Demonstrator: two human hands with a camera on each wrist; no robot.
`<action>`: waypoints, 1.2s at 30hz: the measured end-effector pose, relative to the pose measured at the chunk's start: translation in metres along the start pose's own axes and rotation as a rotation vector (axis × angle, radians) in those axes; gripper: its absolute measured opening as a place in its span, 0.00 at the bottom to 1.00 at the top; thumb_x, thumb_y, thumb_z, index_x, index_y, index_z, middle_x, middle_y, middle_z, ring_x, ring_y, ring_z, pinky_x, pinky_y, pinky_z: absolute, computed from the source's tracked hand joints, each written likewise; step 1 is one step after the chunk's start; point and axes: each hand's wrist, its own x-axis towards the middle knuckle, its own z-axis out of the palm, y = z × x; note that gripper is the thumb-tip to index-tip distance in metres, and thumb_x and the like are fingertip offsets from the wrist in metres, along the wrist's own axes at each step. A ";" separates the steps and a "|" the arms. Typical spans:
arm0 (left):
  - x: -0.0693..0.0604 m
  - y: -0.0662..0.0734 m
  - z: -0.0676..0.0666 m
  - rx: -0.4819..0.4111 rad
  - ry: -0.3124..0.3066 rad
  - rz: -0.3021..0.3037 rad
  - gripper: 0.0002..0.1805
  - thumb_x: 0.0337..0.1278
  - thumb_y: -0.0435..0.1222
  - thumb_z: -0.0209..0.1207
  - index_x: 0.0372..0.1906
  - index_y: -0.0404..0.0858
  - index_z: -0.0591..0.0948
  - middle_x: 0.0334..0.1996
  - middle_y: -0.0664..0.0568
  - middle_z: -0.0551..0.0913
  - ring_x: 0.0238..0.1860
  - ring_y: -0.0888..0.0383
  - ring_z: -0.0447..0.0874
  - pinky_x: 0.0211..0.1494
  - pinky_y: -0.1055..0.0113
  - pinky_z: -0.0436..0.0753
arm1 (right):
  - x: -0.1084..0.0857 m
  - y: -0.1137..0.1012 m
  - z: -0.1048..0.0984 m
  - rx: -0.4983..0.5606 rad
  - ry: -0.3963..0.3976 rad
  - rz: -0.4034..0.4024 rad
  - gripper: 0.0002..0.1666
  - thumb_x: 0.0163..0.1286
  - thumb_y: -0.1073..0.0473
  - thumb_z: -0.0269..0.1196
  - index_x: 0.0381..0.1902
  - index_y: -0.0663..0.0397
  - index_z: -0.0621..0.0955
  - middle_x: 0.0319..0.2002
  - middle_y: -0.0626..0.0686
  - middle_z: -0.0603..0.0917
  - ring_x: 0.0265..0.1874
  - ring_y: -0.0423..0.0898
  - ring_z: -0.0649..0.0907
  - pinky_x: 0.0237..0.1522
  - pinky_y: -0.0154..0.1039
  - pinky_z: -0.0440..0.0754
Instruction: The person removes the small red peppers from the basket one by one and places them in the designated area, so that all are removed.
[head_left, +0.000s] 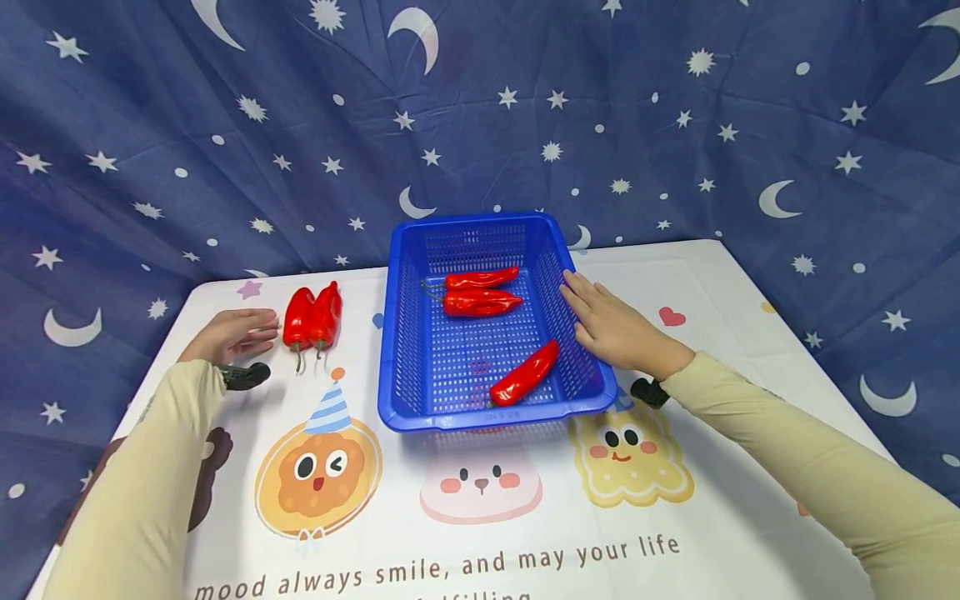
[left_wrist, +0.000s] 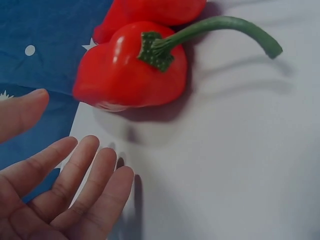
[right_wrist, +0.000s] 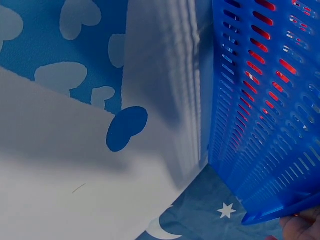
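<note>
Two red peppers with green stems lie side by side on the table at the left, one pepper [head_left: 298, 320] nearer my left hand [head_left: 238, 333]. That hand is just left of them with its fingers extended; in the left wrist view a gap shows between the fingertips [left_wrist: 120, 180] and the pepper [left_wrist: 135, 70]. A blue plastic basket [head_left: 387, 350] stands in the middle, holding a long red pepper [head_left: 483, 303], another behind it [head_left: 483, 279] and a third [head_left: 525, 377] near the front right. My right hand [head_left: 618, 329] rests against the basket's right rim, fingers fairly straight.
The white printed tablecloth [head_left: 720, 500] carries cartoon figures and lettering. A dark blue curtain [head_left: 480, 108] with moons and stars hangs right behind the table. Small black wrist devices show below the left sleeve [head_left: 246, 377] and beside the right one [head_left: 750, 425].
</note>
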 end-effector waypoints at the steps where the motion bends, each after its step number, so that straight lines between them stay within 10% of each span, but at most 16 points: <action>1: -0.001 0.000 0.000 0.001 0.004 0.000 0.36 0.69 0.43 0.46 0.73 0.32 0.47 0.50 0.54 0.76 0.33 0.76 0.78 0.60 0.66 0.75 | 0.000 0.000 0.000 0.000 -0.001 0.000 0.35 0.70 0.56 0.43 0.71 0.68 0.53 0.74 0.63 0.47 0.74 0.59 0.49 0.73 0.56 0.49; 4: -0.003 -0.001 -0.002 -0.012 0.007 0.006 0.34 0.70 0.40 0.44 0.73 0.33 0.47 0.53 0.54 0.74 0.33 0.76 0.78 0.61 0.65 0.74 | 0.000 0.000 0.000 0.002 -0.002 0.000 0.35 0.71 0.56 0.43 0.71 0.68 0.53 0.74 0.63 0.46 0.74 0.59 0.49 0.73 0.56 0.49; 10: -0.006 -0.002 -0.006 -0.067 -0.020 0.015 0.34 0.71 0.38 0.43 0.73 0.31 0.45 0.25 0.74 0.76 0.33 0.76 0.79 0.59 0.66 0.76 | -0.001 -0.001 -0.002 0.008 -0.001 -0.002 0.35 0.71 0.56 0.43 0.71 0.68 0.53 0.74 0.64 0.47 0.74 0.59 0.49 0.73 0.57 0.49; 36: -0.034 -0.001 -0.009 0.012 -0.061 0.154 0.37 0.70 0.42 0.46 0.72 0.29 0.46 0.30 0.82 0.74 0.37 0.80 0.78 0.61 0.60 0.68 | 0.000 -0.001 -0.002 0.014 -0.006 0.000 0.35 0.71 0.56 0.43 0.71 0.68 0.54 0.74 0.64 0.47 0.74 0.59 0.49 0.73 0.57 0.49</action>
